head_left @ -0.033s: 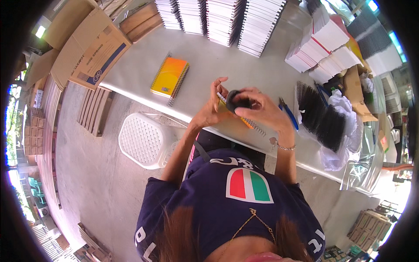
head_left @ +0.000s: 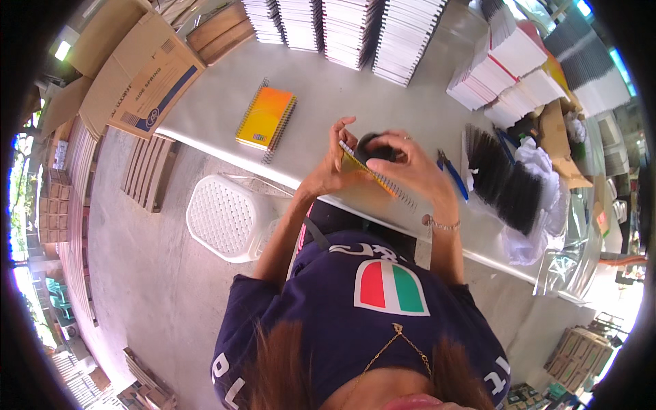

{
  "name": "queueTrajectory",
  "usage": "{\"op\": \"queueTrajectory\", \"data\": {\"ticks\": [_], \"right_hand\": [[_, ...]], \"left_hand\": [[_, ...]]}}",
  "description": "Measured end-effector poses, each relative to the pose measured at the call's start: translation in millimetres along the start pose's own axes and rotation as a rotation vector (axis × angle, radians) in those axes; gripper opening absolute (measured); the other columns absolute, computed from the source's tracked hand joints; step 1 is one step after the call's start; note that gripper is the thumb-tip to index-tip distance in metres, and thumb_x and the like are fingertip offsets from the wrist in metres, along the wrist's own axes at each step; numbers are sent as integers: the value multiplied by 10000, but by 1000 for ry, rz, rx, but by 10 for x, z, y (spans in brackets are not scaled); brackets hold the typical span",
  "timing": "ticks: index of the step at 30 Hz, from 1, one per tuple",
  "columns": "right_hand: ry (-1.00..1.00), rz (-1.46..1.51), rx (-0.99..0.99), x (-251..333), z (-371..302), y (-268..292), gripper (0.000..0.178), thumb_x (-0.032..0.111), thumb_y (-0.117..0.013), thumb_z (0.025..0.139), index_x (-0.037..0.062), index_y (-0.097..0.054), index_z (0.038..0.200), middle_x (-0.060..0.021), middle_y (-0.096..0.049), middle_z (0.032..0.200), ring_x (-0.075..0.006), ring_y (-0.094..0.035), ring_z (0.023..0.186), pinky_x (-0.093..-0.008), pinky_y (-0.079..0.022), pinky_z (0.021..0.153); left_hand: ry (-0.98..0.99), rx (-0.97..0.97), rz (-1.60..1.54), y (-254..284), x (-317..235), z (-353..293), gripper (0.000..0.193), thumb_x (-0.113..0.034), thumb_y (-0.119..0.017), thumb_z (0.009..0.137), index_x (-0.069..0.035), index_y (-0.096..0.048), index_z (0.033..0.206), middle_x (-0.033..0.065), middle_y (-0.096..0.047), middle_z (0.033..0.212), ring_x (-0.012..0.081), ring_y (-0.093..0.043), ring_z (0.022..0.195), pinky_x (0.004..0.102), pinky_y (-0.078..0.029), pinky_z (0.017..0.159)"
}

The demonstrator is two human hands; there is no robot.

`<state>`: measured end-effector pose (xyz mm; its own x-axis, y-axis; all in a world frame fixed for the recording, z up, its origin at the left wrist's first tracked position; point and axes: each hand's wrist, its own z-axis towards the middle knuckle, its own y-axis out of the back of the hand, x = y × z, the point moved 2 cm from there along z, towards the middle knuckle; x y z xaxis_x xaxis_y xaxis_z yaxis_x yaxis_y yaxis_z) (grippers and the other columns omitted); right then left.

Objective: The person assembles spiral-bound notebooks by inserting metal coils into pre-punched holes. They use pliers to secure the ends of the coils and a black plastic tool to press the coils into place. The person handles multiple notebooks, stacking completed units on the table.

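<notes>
My left hand (head_left: 335, 158) is closed on a yellow-orange spiral notebook (head_left: 369, 172), held edge-up over the table's near edge. Loose wire coil (head_left: 406, 196) sticks out past the notebook's lower right end. In my right hand (head_left: 403, 160), fingers curl around a dark, rounded thing (head_left: 370, 145) with a hollow look; its kind is not clear. It sits right against or just beside the notebook's bound edge. Another yellow-orange notebook (head_left: 265, 117) lies on the table to the left, with spare coil protruding at both ends of its spine.
Blue-handled pliers (head_left: 452, 176) lie right of my hands, beside a bundle of black coils (head_left: 502, 181) on crumpled white plastic. Tall notebook stacks (head_left: 403, 41) line the table's far side, with more paper piles (head_left: 495, 75) at right. A cardboard box (head_left: 147, 82) and white stool (head_left: 225, 217) are at left.
My right hand and the dark thing have shifted slightly to the right. More of the notebook's coiled edge now shows between my hands. My left hand stays nearly in place.
</notes>
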<state>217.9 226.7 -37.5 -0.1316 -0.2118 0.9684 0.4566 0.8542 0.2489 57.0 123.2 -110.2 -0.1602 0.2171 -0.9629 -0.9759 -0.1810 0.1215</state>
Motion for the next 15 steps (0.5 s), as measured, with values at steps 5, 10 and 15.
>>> {"op": "queueTrajectory", "data": {"ticks": [5, 10, 15], "right_hand": [[74, -156, -180, -254, 92, 55, 430, 274, -769, 834, 28, -646, 1164, -134, -583, 1130, -250, -552, 1092, -354, -457, 940], [104, -422, -644, -555, -206, 484, 549, 355, -753, 844, 72, -576, 1281, -168, -564, 1217, -360, -516, 1169, -445, -400, 1003], [-216, -1036, -816, -769, -911, 206, 580, 330, -714, 871, 103, -509, 1364, -157, -512, 1292, -398, -465, 1203, -552, -333, 1017]], "left_hand": [[16, -56, -34, -48, -36, 22, 1010, -87, -852, 726, -99, -174, 1475, 49, -349, 1034, 180, -422, 995, 302, -362, 945], [-21, -267, 67, -242, 14, -40, 630, -82, -685, 902, -93, -295, 1397, 56, -359, 1101, 149, -405, 1003, 273, -364, 934], [145, -317, -266, -345, -54, -168, 335, -123, -578, 995, -55, -426, 1286, 49, -455, 1147, 115, -433, 974, 258, -398, 874]]}}
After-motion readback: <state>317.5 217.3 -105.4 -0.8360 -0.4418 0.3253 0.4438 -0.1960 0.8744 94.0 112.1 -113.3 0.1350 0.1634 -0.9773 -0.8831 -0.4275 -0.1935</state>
